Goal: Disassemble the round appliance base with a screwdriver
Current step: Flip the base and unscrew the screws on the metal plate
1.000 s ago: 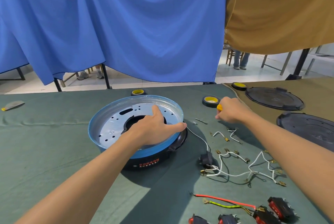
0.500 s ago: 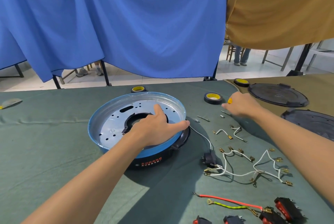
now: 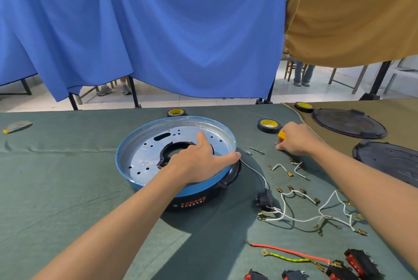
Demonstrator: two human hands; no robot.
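The round appliance base (image 3: 140, 157), a perforated silver plate rimmed in blue over black plastic, is set mid-frame on the cloth-covered table (image 3: 56, 189). It is pressed by the left grip (image 3: 199, 162), fingers spread; a yellow-handled screwdriver (image 3: 281, 135) is clasped by the right grip (image 3: 294, 138).

Round blue-rimmed metal appliance base (image 3: 144, 157) in the middle of the green cloth-covered table (image 3: 56, 189), left hand (image 3: 196, 162) lying on its 4 o'clock rim, right hand (image 3: 294, 138) at its 3 o'clock gripping a yellow-handled screwdriver (image 3: 281, 135), black tape roll (image 3: 268, 125) at 2 o'clock, loose white wires (image 3: 300, 216) at 4 o'clock.
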